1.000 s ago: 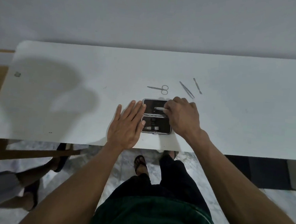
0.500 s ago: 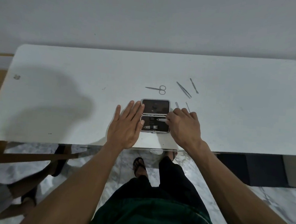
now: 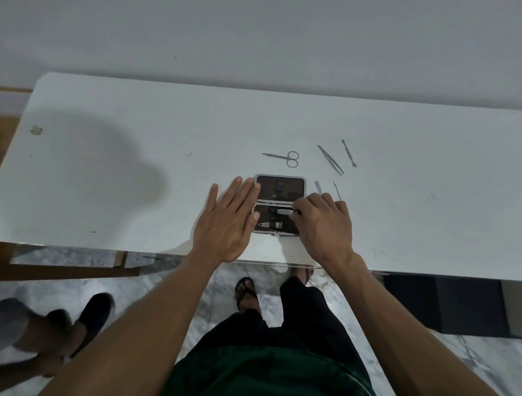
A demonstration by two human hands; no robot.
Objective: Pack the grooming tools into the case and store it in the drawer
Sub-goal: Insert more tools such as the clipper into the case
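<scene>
- Here our right hand [image 3: 324,225] pinches a small clipper [image 3: 285,212] over the open case [image 3: 279,210] near the table's [image 3: 136,111] front edge; it may miss its loop.
- Our left hand [image 3: 225,223], flat and empty, steadies the case; easing off could let it skid.

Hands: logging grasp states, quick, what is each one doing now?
Left hand: open, flat beside the case.
Right hand: closed on a small metal tool.

Bare forearms, dark green shirt [image 3: 271,381], black trousers [image 3: 304,318], sandals [image 3: 247,292].
</scene>
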